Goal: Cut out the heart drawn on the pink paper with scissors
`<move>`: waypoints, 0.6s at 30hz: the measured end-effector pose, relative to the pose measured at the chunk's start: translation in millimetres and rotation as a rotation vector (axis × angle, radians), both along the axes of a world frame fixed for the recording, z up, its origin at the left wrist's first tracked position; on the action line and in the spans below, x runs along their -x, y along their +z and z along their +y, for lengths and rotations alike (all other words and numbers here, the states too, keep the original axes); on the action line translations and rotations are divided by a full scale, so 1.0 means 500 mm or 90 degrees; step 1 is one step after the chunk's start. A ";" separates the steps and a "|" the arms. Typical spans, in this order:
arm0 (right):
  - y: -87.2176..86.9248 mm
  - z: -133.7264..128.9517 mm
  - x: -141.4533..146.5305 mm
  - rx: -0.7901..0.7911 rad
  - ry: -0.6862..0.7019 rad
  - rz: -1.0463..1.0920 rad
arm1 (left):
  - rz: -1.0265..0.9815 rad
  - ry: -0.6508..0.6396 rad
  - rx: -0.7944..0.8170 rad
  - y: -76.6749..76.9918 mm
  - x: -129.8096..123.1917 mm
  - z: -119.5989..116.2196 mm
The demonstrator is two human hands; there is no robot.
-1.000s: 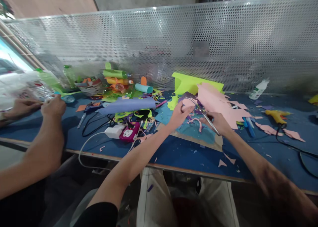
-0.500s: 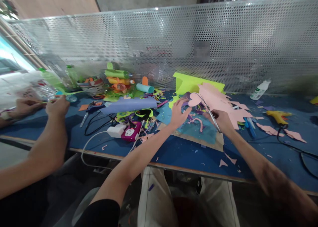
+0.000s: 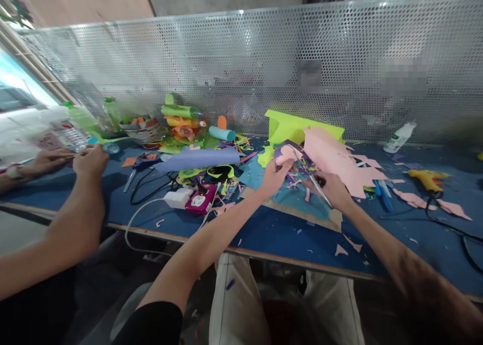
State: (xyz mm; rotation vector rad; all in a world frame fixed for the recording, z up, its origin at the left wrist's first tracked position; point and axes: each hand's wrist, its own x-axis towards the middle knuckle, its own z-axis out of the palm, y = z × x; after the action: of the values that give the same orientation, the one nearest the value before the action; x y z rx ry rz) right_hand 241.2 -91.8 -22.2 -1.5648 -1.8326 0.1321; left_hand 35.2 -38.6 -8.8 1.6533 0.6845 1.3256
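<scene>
My left hand (image 3: pixel 275 176) pinches a small pink paper piece (image 3: pixel 289 155) with a rounded, heart-like outline. In my right hand (image 3: pixel 330 188) are metal scissors (image 3: pixel 310 174), their blades pointing up and left toward the pink piece's right edge. Whether the blades touch the paper I cannot tell. Below both hands lie a blue sheet (image 3: pixel 317 208) and a brown board (image 3: pixel 334 221) strewn with paper scraps. A large pink sheet (image 3: pixel 332 159) with a jagged right edge rests just beyond my right hand, in front of a yellow-green sheet (image 3: pixel 298 126).
To the right are a yellow glue gun (image 3: pixel 428 180) with a black cord and a white bottle (image 3: pixel 400 138). A purple sheet (image 3: pixel 204 159), magenta box (image 3: pixel 200 199) and white plug (image 3: pixel 177 198) lie left. At far left a co-worker's hands (image 3: pixel 88 161) hold something thin. A perforated metal panel (image 3: pixel 226 73) stands behind.
My left hand has lowered slightly, tilting the pink paper piece flatter. The scissors have shifted a little down alongside it. The view has moved slightly.
</scene>
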 end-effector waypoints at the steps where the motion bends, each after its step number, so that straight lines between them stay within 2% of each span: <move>1: 0.001 -0.001 0.001 0.007 0.017 0.011 | -0.011 -0.008 -0.001 0.001 0.000 0.000; 4: 0.003 -0.004 0.007 0.036 0.083 0.062 | -0.024 -0.022 -0.014 0.002 0.000 0.002; 9: 0.005 -0.011 0.021 0.096 0.171 0.155 | -0.025 0.011 -0.021 0.001 0.001 0.004; 15: 0.006 -0.015 0.034 0.160 0.188 0.263 | 0.005 0.025 -0.006 -0.004 -0.010 -0.010; 18: 0.006 -0.019 0.039 0.161 0.189 0.289 | 0.018 0.020 0.001 -0.006 -0.014 -0.017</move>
State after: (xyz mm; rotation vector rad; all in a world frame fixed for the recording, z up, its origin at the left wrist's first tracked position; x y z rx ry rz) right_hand 221.7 -101.2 -19.2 -1.2761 -1.7087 0.8158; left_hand 42.3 -47.1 -11.9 1.6699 0.7301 1.3257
